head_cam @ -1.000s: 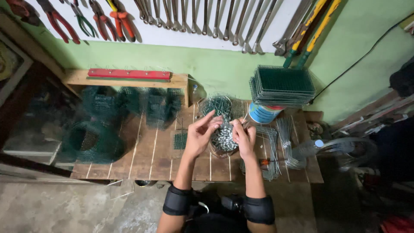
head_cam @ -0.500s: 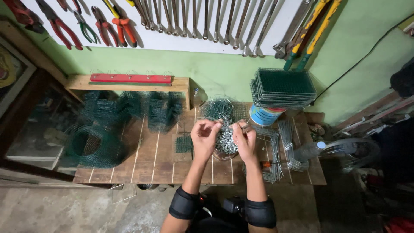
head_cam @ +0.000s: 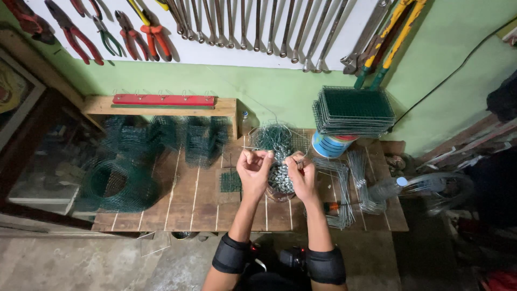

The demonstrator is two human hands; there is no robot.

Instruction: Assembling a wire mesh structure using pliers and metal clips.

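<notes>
— What are the fingers doing?

— The fingers of the left hand (head_cam: 254, 168) are curled in and pinched together near the middle of the frame. The right hand (head_cam: 301, 173) is curled the same way, fingertips pressed close. Something very thin is between them, maybe a bit of wire, but it is too small to be sure.

— Where is the thing they work on?

— Just under and between both hands. It is a round pile of shiny wire rings (head_cam: 280, 178) in a little tub on the wooden table (head_cam: 188, 207). The right hand is touching it or right on top; the left hand is just beside it, to the left. So the right hand is nearer.

— Does it point any way?

— No, the pile is round, so it has no long side. Right behind it, toward the top of the frame, sits a tangled ball of green wire (head_cam: 273, 137).

— What else is around?

— A small green mesh square (head_cam: 230, 182) left of the left hand. Bent wire pieces (head_cam: 336, 188) on the right. A stack of green mesh panels (head_cam: 353, 110) on a can at the upper right. A roll of green mesh (head_cam: 116, 186) far left. Pliers and wrenches (head_cam: 247, 24) hang on the wall at the top.
</notes>
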